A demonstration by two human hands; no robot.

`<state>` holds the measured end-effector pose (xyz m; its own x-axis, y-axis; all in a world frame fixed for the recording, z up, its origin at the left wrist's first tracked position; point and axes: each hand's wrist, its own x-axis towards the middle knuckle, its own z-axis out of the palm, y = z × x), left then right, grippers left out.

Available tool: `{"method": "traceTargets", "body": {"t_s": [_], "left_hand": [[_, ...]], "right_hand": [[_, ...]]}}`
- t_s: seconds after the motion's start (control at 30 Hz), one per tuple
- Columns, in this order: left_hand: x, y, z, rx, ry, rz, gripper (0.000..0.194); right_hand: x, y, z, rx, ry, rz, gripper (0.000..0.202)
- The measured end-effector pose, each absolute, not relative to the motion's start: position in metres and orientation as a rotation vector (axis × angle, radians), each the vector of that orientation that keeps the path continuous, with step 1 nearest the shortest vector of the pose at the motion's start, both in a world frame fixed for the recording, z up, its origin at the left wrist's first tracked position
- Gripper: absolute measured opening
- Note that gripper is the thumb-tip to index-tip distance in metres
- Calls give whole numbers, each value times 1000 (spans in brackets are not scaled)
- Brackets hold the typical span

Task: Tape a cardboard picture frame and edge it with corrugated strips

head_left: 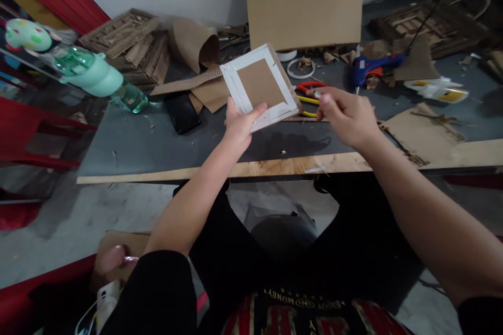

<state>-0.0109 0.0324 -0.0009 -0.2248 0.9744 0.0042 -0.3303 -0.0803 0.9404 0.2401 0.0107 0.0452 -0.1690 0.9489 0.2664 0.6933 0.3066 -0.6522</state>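
Note:
My left hand (pixel 240 124) grips the lower left edge of a square cardboard panel (pixel 261 84) with a white border, its thumb lying across the front. The panel is tilted above the table, its bordered face toward me. To the right of it, my right hand (pixel 346 115) is closed in a pinch, apart from the panel. A tiny pale spot shows at its fingertips; I cannot tell what it is. Just behind those fingers lie tools with red handles (pixel 310 85) and yellow handles (pixel 308 99), partly hidden by the hand and panel.
A blue glue gun (pixel 371 68) and a white glue bottle (pixel 438 89) lie on the right. A black phone (pixel 182 112) and a green water bottle (pixel 100 78) are on the left. Corrugated cardboard pieces (pixel 137 52), a tape ring (pixel 301 68) and an upright cardboard sheet (pixel 304 2) stand behind.

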Motion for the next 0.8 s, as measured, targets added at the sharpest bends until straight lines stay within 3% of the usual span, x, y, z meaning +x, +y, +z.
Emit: {"method": "traceTargets", "body": {"t_s": [0.07, 0.2, 0.8], "left_hand": [[-11, 33, -1, 894, 1083, 1557, 83], [-11, 35, -3, 926, 1081, 1581, 83], [-16, 36, -4, 951, 1120, 1600, 81]], "right_hand": [[240, 7, 47, -1518, -2069, 311, 60], [236, 3, 47, -1546, -2195, 267, 50], [233, -1, 54, -1663, -2373, 180, 52]]}}
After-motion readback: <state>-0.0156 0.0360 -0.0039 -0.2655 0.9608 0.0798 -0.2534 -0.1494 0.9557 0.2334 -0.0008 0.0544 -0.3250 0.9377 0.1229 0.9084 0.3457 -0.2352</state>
